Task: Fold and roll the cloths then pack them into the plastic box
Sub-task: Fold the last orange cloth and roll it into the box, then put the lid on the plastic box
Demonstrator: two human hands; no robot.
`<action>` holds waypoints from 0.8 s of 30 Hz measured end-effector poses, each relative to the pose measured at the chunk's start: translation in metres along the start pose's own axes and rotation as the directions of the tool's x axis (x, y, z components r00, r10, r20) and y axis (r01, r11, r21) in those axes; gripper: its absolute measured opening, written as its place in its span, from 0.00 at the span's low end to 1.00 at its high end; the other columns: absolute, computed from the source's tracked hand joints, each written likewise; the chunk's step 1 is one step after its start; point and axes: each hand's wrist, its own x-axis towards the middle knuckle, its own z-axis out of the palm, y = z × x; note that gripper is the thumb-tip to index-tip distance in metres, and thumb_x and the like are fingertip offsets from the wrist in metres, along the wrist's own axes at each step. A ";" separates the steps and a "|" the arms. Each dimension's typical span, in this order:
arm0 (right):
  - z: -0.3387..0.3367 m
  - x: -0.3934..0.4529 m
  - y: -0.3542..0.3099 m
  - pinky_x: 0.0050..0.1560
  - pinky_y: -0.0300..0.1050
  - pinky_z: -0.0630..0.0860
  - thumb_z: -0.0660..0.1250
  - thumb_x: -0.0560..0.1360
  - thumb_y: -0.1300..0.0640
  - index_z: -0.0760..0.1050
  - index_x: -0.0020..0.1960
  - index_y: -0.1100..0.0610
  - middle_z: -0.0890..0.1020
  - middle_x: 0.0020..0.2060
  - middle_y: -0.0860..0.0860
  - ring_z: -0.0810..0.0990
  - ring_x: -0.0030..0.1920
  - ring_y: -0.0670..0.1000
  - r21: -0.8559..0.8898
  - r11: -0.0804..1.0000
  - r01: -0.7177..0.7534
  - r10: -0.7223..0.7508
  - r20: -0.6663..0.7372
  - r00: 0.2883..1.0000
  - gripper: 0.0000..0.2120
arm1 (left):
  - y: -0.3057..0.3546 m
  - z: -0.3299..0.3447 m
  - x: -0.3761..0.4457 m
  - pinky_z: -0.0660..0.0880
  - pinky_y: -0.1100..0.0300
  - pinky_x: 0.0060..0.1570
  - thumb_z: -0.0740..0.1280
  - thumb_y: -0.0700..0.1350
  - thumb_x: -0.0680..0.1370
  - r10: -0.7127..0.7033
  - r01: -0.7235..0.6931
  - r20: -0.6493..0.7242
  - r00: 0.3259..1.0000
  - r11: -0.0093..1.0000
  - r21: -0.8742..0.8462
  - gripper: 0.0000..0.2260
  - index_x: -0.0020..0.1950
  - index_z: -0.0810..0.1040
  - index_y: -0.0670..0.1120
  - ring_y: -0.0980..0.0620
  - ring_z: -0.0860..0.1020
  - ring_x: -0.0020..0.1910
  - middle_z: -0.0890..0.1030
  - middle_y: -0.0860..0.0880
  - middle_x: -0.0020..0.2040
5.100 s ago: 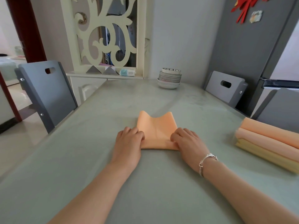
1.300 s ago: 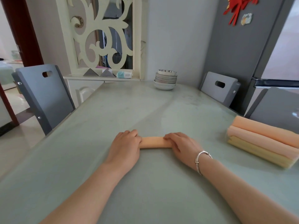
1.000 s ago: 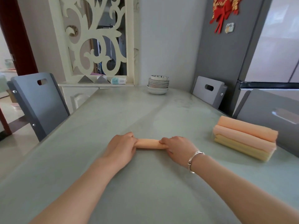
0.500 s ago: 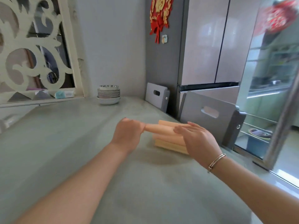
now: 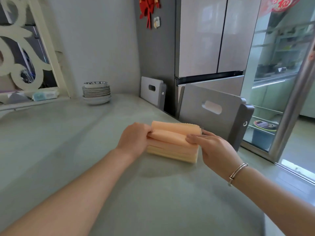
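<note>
Soft peach rolled cloth [image 5: 167,137], left hand [image 5: 134,139], right hand [image 5: 214,147], stacked rolls [image 5: 172,153]

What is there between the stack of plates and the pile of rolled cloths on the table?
Head view: only bare table lies between the stack of plates and the pile of rolled cloths.

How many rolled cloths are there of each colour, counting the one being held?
Orange rolls: 3, namely the held orange roll, the rear orange roll and the lower orange roll.
Yellow roll: 1.
Total: 4.
</note>
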 end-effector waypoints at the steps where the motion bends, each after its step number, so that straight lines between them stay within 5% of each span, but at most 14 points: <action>1: 0.001 -0.002 0.000 0.54 0.53 0.79 0.57 0.69 0.63 0.82 0.53 0.56 0.84 0.50 0.51 0.81 0.54 0.60 0.007 0.999 -0.033 0.033 -0.004 0.999 0.19 | -0.002 0.000 0.000 0.72 0.57 0.55 0.61 0.34 0.71 -0.022 0.022 -0.001 1.000 0.997 -0.078 0.20 0.58 0.82 0.48 0.45 0.78 0.56 0.82 0.47 0.55; 3: 0.005 -0.005 -0.001 0.55 0.53 0.79 0.50 0.69 0.59 0.83 0.53 0.54 0.84 0.51 0.48 0.80 0.56 0.59 0.010 0.997 -0.074 0.074 -0.001 0.997 0.25 | -0.007 -0.001 0.000 0.71 0.60 0.58 0.61 0.32 0.71 -0.058 0.065 0.038 0.998 0.972 -0.225 0.20 0.59 0.81 0.47 0.48 0.78 0.58 0.82 0.47 0.56; 6: 0.000 -0.006 -0.008 0.66 0.41 0.66 0.52 0.70 0.55 0.83 0.53 0.53 0.83 0.53 0.47 0.78 0.58 0.50 0.072 0.984 -0.160 0.159 0.020 0.987 0.23 | -0.010 -0.004 -0.007 0.67 0.68 0.60 0.64 0.36 0.75 -0.100 0.157 0.161 0.982 0.906 -0.394 0.17 0.62 0.79 0.47 0.55 0.76 0.61 0.80 0.49 0.61; 9: -0.004 0.000 -0.018 0.58 0.38 0.60 0.49 0.72 0.44 0.84 0.44 0.54 0.83 0.43 0.43 0.70 0.53 0.46 0.139 0.951 -0.276 0.280 -0.004 0.960 0.26 | -0.006 -0.002 -0.017 0.58 0.76 0.60 0.63 0.40 0.78 -0.092 0.189 0.222 0.971 0.864 -0.467 0.17 0.66 0.76 0.47 0.62 0.69 0.67 0.74 0.53 0.67; 12: 0.004 0.011 -0.024 0.50 0.40 0.55 0.46 0.76 0.39 0.81 0.37 0.54 0.77 0.39 0.45 0.63 0.49 0.48 0.052 0.913 -0.404 0.405 -0.020 0.914 0.31 | -0.007 0.001 -0.015 0.49 0.67 0.70 0.57 0.47 0.81 -0.018 0.096 0.257 0.966 0.951 -0.293 0.18 0.71 0.70 0.47 0.61 0.64 0.71 0.69 0.50 0.71; 16: 0.011 0.021 -0.026 0.49 0.46 0.57 0.59 0.78 0.46 0.78 0.36 0.55 0.70 0.42 0.48 0.64 0.50 0.54 -0.005 0.840 -0.543 0.543 -0.012 0.840 0.19 | -0.003 0.002 -0.010 0.39 0.56 0.73 0.48 0.53 0.83 0.092 -0.087 0.335 0.938 0.996 -0.030 0.22 0.72 0.68 0.47 0.56 0.65 0.71 0.69 0.48 0.72; 20: 0.014 0.028 -0.029 0.48 0.46 0.57 0.63 0.74 0.46 0.72 0.33 0.54 0.69 0.44 0.49 0.61 0.48 0.53 0.005 0.759 -0.652 0.651 0.036 0.758 0.15 | -0.008 0.009 0.000 0.60 0.53 0.68 0.49 0.58 0.80 -0.092 0.105 0.096 0.991 0.984 -0.143 0.27 0.47 0.84 0.45 0.43 0.77 0.53 0.84 0.43 0.47; 24: 0.016 0.043 -0.016 0.55 0.50 0.60 0.54 0.78 0.42 0.78 0.31 0.53 0.74 0.49 0.51 0.64 0.55 0.56 0.184 0.532 -0.826 0.813 0.162 0.559 0.25 | -0.004 0.019 0.024 0.71 0.53 0.53 0.61 0.58 0.78 -0.371 0.349 -0.027 0.928 0.893 -0.284 0.21 0.32 0.80 0.47 0.44 0.74 0.51 0.84 0.48 0.38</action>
